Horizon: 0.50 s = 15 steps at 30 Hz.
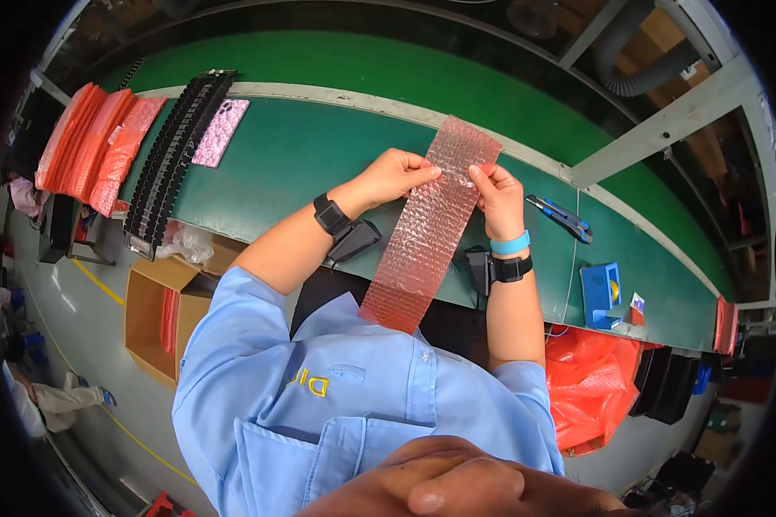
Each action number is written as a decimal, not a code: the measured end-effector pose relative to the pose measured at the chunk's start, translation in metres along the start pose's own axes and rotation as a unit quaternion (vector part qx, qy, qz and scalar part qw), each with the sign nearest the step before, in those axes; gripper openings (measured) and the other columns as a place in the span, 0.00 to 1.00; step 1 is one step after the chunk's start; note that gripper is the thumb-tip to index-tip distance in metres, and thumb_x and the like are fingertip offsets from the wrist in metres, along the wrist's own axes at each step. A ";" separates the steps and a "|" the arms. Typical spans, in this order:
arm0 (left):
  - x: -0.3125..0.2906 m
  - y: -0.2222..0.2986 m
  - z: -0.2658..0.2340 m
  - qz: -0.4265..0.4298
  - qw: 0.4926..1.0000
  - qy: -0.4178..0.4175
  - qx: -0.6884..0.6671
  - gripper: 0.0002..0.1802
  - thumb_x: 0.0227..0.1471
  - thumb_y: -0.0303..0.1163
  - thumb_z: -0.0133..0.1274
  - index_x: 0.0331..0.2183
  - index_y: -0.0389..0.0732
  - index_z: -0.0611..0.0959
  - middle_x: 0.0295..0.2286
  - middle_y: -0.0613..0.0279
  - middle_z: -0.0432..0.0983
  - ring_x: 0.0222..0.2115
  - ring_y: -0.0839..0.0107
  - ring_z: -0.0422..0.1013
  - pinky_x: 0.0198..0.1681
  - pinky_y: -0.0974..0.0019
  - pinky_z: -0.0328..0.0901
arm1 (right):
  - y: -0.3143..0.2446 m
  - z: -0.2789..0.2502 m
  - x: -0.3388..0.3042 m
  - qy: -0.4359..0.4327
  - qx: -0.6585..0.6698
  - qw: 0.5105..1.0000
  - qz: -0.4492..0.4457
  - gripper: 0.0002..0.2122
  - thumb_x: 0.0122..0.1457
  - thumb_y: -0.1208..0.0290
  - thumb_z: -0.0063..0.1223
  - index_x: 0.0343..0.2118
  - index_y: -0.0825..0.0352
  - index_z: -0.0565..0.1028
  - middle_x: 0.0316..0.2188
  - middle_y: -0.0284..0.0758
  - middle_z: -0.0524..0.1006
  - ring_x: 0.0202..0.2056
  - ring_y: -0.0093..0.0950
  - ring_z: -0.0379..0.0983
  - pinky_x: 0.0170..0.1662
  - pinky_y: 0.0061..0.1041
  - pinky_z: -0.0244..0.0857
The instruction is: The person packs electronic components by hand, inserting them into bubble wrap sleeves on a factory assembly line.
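A long strip of pinkish-red bubble wrap [424, 228] stretches from beyond my hands back toward my shirt. On its left edge, my left hand [398, 177] pinches it between thumb and fingers. My right hand [498, 200] grips the opposite edge at about the same height, thumb on top. The strip's far end extends past both hands over the green table [302, 142]. Right of my right hand lies a blue and black utility knife [560, 218].
Left on the table are a phone in a pink patterned case [222, 132], a black segmented belt [181, 159] and stacked red bubble wrap [95, 142]. At right stands a blue tape dispenser [598, 295]. Below sit a cardboard box [151, 323] and red wrap [588, 388].
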<state>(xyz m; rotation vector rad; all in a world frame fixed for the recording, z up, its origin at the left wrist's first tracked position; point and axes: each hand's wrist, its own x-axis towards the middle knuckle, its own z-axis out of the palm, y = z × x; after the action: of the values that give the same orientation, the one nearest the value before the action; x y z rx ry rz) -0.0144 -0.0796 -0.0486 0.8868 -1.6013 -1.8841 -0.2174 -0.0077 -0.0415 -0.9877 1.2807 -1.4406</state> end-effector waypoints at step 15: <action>0.001 -0.001 -0.009 0.004 1.000 0.018 0.001 0.14 0.58 0.37 0.55 0.36 0.35 0.85 0.28 0.65 0.80 0.25 0.84 0.69 0.28 0.79 0.64 | -0.004 0.009 0.002 -0.057 -0.026 0.997 0.046 0.05 0.59 0.69 0.58 0.31 0.65 0.78 0.21 0.20 0.72 0.20 0.10 0.62 0.22 0.12 0.53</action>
<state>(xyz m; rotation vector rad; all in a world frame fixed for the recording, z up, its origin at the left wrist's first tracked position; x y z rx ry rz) -0.0085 -0.0856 -0.0508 0.9084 -1.5845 -1.8515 -0.2093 -0.0118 -0.0363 -1.0183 1.2694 -1.2682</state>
